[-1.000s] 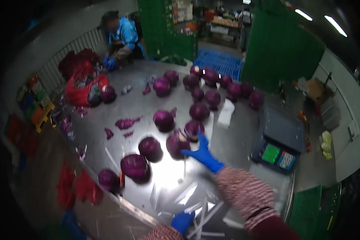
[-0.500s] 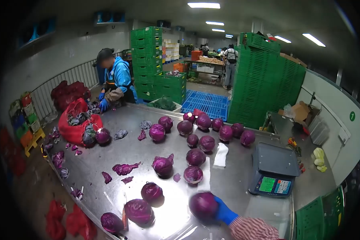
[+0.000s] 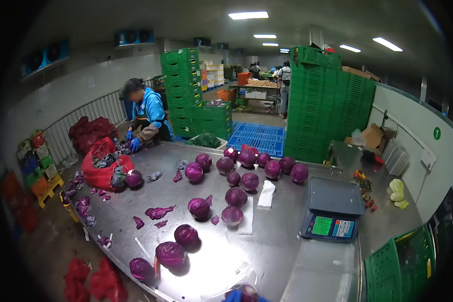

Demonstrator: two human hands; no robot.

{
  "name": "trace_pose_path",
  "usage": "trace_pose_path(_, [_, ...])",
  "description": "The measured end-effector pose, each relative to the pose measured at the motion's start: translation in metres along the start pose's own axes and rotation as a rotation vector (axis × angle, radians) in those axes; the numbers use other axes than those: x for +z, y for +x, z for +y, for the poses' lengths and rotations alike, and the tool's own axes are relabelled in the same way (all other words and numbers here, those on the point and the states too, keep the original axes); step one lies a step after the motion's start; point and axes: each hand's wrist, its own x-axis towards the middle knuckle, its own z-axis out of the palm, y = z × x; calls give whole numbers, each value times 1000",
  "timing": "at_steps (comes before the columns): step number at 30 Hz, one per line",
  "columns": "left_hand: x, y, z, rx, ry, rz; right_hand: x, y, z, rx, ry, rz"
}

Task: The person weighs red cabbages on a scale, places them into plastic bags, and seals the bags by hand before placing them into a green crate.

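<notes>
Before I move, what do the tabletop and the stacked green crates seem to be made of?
Tabletop: smooth metal, probably stainless steel, given its grey sheen and bright glare.
Green crates: most likely moulded plastic, fairly matt, judging by their uniform colour and ribbed walls.

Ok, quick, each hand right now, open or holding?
Left blue-gloved hand: at a round purple cabbage; grip can't be told.
Right blue-gloved hand: barely in frame, can't be told.
</notes>
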Motion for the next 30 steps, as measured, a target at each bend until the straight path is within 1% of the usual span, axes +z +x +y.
trace_pose_path(1, [-1,6,-12,54,-57,110,1,19,-6,-47,-300,101])
trace_pose_path(2, [-2,9,-23,76,-64,136,-1,46,-8,-98,-603,199])
trace_pose_path(3, [-15,18,-13,101,-73,166,-4,79,11,-268,-907,206])
trace_pose_path(4, [-22,23,-12,87,-86,196,-6,110,39,-60,-893,138])
trace_pose_path(5, [-31,28,-7,75,-97,226,3,122,37,13,-658,143])
trace_pose_path(6, [-61,28,27,235,307,320,4,131,24,175,-500,3])
trace_pose_path(7, [-75,33,30,292,331,384,3,141,8,329,-341,-139])
trace_pose_path(8, [-90,33,35,188,122,361,6,145,-4,319,-340,-147])
trace_pose_path(9, [-102,28,38,74,-93,334,7,142,-14,154,-462,-73])
trace_pose_path(10, [-100,29,25,92,-398,486,6,136,-21,2,-585,-5])
trace_pose_path(11, [-112,18,5,156,363,387,4,130,-27,0,-516,15])
trace_pose_path(12, [-107,11,10,45,437,548,6,121,-48,61,-520,-1])
trace_pose_path(13, [-115,1,33,31,492,603,7,115,-53,129,-508,22])
trace_pose_path(14, [-121,-11,52,-71,477,558,-2,114,-34,48,-411,43])
trace_pose_path(15, [-107,-25,27,-188,220,505,-1,107,-39,76,-394,45])
trace_pose_path(16, [-107,-30,9,-542,-60,201,1,104,-48,179,-357,43])
trace_pose_path(17, [-108,-31,-3,-915,-524,-92,3,97,-52,259,-315,46])
trace_pose_path(18, [-112,-34,-6,-950,-760,-189,0,85,-48,289,-326,21])
trace_pose_path(19, [-111,-36,0,-928,-745,-91,-3,79,-47,41,-577,95])
trace_pose_path(20, [-114,-36,6,-937,-758,-71,-1,76,-49,-225,-812,172])
trace_pose_path(21, [-117,-35,9,-947,-773,-51,9,71,-59,-223,-806,154])
trace_pose_path(23, [-117,-36,4,-936,-637,-175,35,48,-76,-702,-800,-200])
trace_pose_path(25, [-113,-39,18,-955,-737,-95,69,34,-60,-556,-653,-396])
trace_pose_path(26, [-117,-39,26,-976,-776,-89,76,33,-48,-400,-652,-444])
trace_pose_path(27, [-115,-42,22,-976,-817,-89,80,31,-42,-410,-650,-446])
trace_pose_path(29, [-109,-45,21,-936,-758,-47,87,26,-35,-229,-611,-475])
trace_pose_path(30, [-105,-48,20,-945,-766,-51,88,25,-31,-311,-586,-499])
